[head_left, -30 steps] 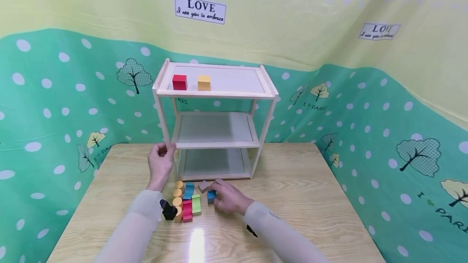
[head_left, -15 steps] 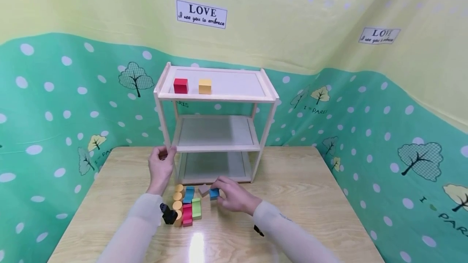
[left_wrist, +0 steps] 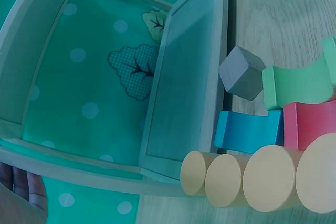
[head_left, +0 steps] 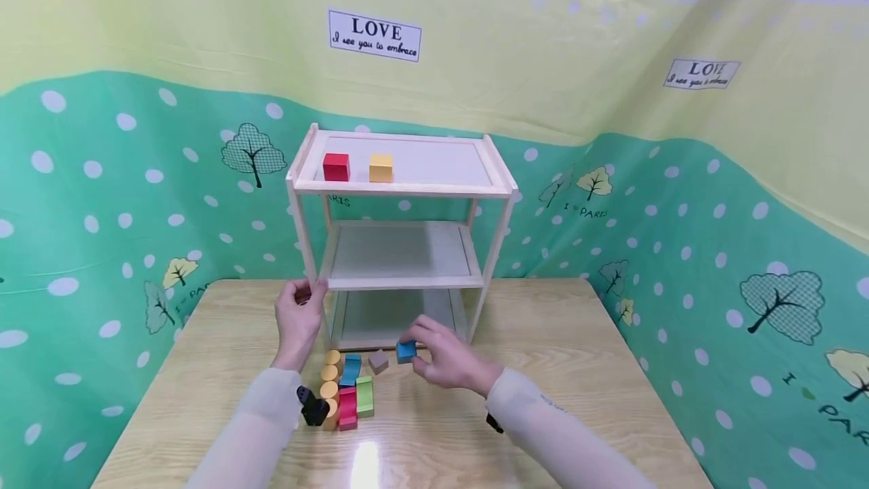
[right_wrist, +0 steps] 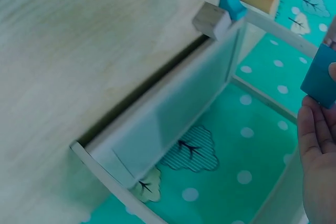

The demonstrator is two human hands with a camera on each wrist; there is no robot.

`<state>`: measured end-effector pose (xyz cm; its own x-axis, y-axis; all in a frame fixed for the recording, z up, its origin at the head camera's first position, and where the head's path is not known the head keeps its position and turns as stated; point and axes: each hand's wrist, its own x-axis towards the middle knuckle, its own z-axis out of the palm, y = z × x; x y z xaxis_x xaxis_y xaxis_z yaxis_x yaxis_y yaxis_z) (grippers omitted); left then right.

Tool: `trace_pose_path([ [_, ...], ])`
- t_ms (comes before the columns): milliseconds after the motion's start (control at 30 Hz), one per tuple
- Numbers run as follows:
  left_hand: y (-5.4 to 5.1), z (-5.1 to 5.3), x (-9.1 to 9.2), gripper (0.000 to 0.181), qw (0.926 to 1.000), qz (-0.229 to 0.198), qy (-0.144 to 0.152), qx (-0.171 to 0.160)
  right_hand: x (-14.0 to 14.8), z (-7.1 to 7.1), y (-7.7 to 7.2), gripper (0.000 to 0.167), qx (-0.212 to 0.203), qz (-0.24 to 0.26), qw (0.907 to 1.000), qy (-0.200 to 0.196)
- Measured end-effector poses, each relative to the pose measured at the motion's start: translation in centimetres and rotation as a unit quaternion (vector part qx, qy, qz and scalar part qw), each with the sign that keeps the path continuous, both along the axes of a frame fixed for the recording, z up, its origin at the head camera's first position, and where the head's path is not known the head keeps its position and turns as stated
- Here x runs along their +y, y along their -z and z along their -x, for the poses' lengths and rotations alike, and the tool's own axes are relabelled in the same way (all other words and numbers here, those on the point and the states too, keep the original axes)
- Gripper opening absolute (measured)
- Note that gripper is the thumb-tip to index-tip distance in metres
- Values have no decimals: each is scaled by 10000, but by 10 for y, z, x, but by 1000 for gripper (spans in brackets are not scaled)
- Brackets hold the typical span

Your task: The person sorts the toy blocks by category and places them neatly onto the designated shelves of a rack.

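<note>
My right hand (head_left: pixel 448 357) pinches a blue block (head_left: pixel 406 352) between thumb and fingers, above the table in front of the rack's bottom shelf. In the right wrist view this blue block (right_wrist: pixel 319 74) sits at the right edge, partly cut off. My left hand (head_left: pixel 299 323) holds the left front post of a white three-tier rack (head_left: pixel 407 283) near its middle shelf, fingers curled. In the left wrist view only some fingers (left_wrist: pixel 23 187) show beside the post. A red cube (head_left: pixel 336 167) and a yellow cube (head_left: pixel 381 168) stand on the top shelf.
In front of the rack lie several tan cylinders (head_left: pixel 329 389), a curved blue block (head_left: pixel 350 370), a red one (head_left: pixel 347 407) and a green one (head_left: pixel 364 396). A greyish-brown cube (head_left: pixel 378 361) sits close to the bottom shelf. Patterned cloth (head_left: pixel 679 232) hangs around the wooden table (head_left: pixel 543 391).
The right hand has lifted the blue block off the table and moved it slightly right. The left hand stays at the rack's post. The head view has tilted up a little.
</note>
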<state>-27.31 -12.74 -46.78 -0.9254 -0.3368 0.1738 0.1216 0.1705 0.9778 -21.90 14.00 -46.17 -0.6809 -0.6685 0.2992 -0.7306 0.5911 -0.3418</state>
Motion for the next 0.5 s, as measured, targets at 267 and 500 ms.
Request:
trace_pose_path([
  [267,2,0,0,46,10000,-17,-22,-42,7,2,-22,30,141,165,9997,-64],
  [500,1,1,0,44,10000,-12,-30,71,13,7,-42,29,313,408,9986,-111],
])
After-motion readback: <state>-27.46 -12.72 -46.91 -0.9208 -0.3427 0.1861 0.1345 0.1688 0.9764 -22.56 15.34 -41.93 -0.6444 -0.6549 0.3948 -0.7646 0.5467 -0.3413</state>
